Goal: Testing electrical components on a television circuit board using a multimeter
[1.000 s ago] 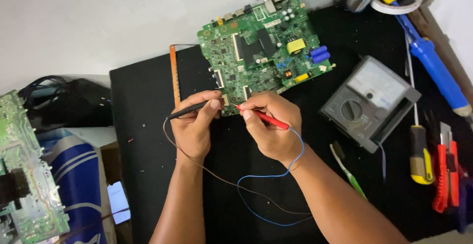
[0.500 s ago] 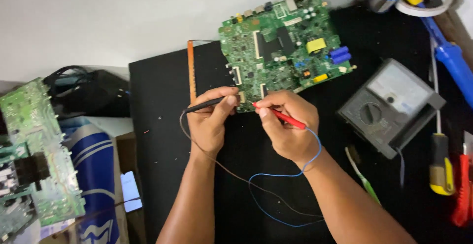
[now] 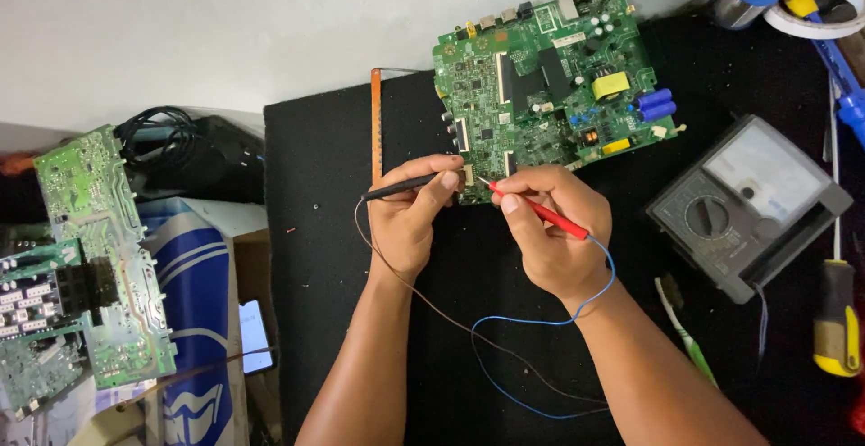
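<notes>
green circuit board (image 3: 550, 77) crowded with chips, yellow and blue parts.

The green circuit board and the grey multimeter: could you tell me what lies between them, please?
In the head view, only bare black mat separates the green circuit board from the grey multimeter.

An electronics repair bench, by the look of it: a black mat (image 3: 324, 257) carrying a green circuit board (image 3: 550, 77) and an analogue multimeter (image 3: 748, 203), screwdrivers (image 3: 836, 315) at its right edge, spare boards (image 3: 86, 257) stacked off its left edge
</notes>
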